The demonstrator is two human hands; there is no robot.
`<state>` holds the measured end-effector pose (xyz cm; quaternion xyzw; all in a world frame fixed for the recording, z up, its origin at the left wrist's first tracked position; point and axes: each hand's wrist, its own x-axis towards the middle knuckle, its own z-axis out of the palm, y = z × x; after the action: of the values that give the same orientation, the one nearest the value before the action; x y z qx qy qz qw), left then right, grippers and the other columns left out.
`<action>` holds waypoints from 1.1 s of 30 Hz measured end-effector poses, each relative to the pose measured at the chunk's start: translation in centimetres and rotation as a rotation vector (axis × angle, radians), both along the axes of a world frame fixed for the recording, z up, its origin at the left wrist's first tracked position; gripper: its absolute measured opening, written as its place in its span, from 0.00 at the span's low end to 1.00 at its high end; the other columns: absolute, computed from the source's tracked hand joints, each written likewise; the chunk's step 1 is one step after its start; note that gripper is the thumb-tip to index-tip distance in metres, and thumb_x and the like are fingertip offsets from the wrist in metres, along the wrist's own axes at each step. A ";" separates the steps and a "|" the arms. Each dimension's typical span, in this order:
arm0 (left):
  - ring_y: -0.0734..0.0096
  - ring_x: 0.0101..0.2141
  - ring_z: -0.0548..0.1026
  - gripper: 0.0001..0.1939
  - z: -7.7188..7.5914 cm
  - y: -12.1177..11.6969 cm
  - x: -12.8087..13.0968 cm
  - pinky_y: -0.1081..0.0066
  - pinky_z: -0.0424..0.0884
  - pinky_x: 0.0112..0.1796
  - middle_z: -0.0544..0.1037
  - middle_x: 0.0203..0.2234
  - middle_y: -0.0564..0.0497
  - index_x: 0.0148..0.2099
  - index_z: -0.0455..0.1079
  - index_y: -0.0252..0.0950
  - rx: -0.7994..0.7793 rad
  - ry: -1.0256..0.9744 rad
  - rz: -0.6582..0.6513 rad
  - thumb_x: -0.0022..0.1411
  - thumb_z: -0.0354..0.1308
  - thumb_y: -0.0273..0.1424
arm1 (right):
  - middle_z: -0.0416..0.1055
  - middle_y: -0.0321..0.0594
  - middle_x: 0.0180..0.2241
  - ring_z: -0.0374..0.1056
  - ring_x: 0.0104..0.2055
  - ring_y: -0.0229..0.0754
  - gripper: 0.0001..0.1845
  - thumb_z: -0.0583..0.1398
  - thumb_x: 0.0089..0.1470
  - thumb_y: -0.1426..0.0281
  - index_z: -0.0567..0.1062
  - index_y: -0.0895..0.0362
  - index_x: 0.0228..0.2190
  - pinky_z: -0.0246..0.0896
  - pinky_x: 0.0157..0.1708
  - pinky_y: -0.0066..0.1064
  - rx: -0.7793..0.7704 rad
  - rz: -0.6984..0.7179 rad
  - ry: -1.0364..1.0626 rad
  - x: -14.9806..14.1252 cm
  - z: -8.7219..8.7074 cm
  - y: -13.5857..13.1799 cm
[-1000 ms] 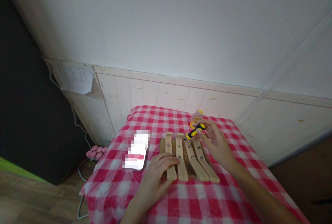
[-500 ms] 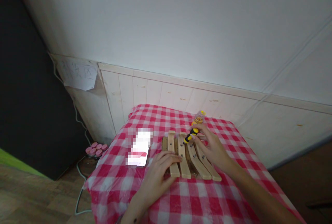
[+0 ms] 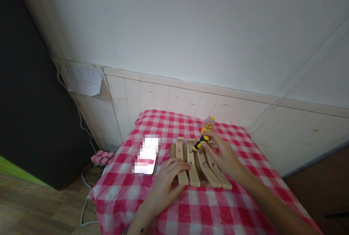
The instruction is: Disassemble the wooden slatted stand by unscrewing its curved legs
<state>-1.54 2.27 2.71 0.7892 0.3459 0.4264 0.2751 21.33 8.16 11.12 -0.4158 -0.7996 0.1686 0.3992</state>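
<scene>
Several pale wooden slats (image 3: 193,177), curved and fitted with small screws, lie side by side across a brownish base piece (image 3: 173,150). My left hand (image 3: 170,175) lies over the two leftmost slats, fingers stretched across them and the thumb near their front ends. My right hand (image 3: 222,155) is closed on a black and yellow screwdriver (image 3: 201,143). The tool slants down to the left, with its lower end at a screw near the upper part of the second slat. Its tip is too small to make out.
A phone with a lit, blurred screen (image 3: 147,155) lies left of the slats. Behind my right hand is a clear container with yellow parts (image 3: 209,123). A red-and-white checked cloth (image 3: 207,213) covers the table, against a panelled wall (image 3: 160,95). Pink round things (image 3: 102,157) sit lower left.
The view has shifted very slightly. Both hands keep their places, and the screwdriver stays at the same screw.
</scene>
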 end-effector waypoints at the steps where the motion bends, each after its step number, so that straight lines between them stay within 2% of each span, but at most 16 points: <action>1: 0.57 0.56 0.73 0.21 0.0 0.0 0.0 0.55 0.69 0.58 0.80 0.53 0.48 0.54 0.72 0.41 -0.001 0.000 -0.001 0.60 0.58 0.19 | 0.79 0.44 0.40 0.81 0.39 0.49 0.11 0.58 0.65 0.65 0.70 0.50 0.48 0.80 0.37 0.41 0.006 -0.011 -0.007 0.1 -0.1 0.0; 9: 0.58 0.56 0.73 0.21 -0.1 -0.1 0.0 0.56 0.68 0.58 0.80 0.53 0.49 0.54 0.72 0.42 -0.002 -0.004 0.008 0.61 0.57 0.19 | 0.79 0.45 0.43 0.80 0.44 0.49 0.11 0.56 0.65 0.65 0.70 0.51 0.49 0.79 0.43 0.42 -0.006 -0.044 0.006 0.7 -0.4 0.2; 14: 0.58 0.56 0.72 0.22 0.0 -0.2 0.0 0.57 0.67 0.59 0.79 0.53 0.50 0.55 0.72 0.43 -0.021 0.000 0.007 0.61 0.58 0.19 | 0.79 0.44 0.42 0.80 0.42 0.48 0.11 0.56 0.65 0.64 0.70 0.50 0.49 0.79 0.41 0.40 -0.030 -0.008 -0.008 0.5 -0.2 -0.3; 19: 0.58 0.56 0.72 0.23 -0.1 -0.1 0.0 0.56 0.67 0.59 0.80 0.53 0.51 0.55 0.72 0.43 -0.011 -0.007 0.010 0.59 0.57 0.18 | 0.79 0.46 0.44 0.80 0.43 0.50 0.12 0.55 0.66 0.66 0.70 0.51 0.50 0.77 0.42 0.42 0.019 -0.012 -0.087 0.4 -0.2 -0.2; 24: 0.58 0.56 0.72 0.25 -0.3 -0.1 0.1 0.56 0.67 0.58 0.80 0.53 0.50 0.55 0.72 0.43 -0.002 0.005 0.014 0.58 0.56 0.17 | 0.80 0.49 0.46 0.80 0.41 0.51 0.14 0.55 0.65 0.67 0.72 0.53 0.51 0.75 0.40 0.41 0.068 -0.095 -0.211 -0.1 0.5 0.5; 30: 0.59 0.56 0.73 0.25 -0.5 0.0 0.1 0.56 0.68 0.58 0.80 0.53 0.50 0.55 0.71 0.43 0.035 0.006 0.025 0.59 0.56 0.17 | 0.81 0.46 0.36 0.79 0.33 0.50 0.14 0.55 0.67 0.66 0.73 0.57 0.50 0.68 0.29 0.34 0.101 -0.188 -0.450 -1.9 1.4 0.2; 33: 0.59 0.56 0.73 0.25 -0.6 0.0 0.0 0.57 0.68 0.58 0.80 0.53 0.50 0.55 0.71 0.43 0.042 -0.001 0.019 0.58 0.56 0.16 | 0.81 0.45 0.33 0.78 0.32 0.50 0.13 0.56 0.68 0.65 0.76 0.57 0.47 0.67 0.28 0.34 0.172 -0.224 -0.562 -2.6 1.6 0.3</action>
<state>-1.50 2.31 2.07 0.7912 0.3443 0.4367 0.2546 18.76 8.42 12.73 -0.4962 -0.8393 -0.0662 0.2122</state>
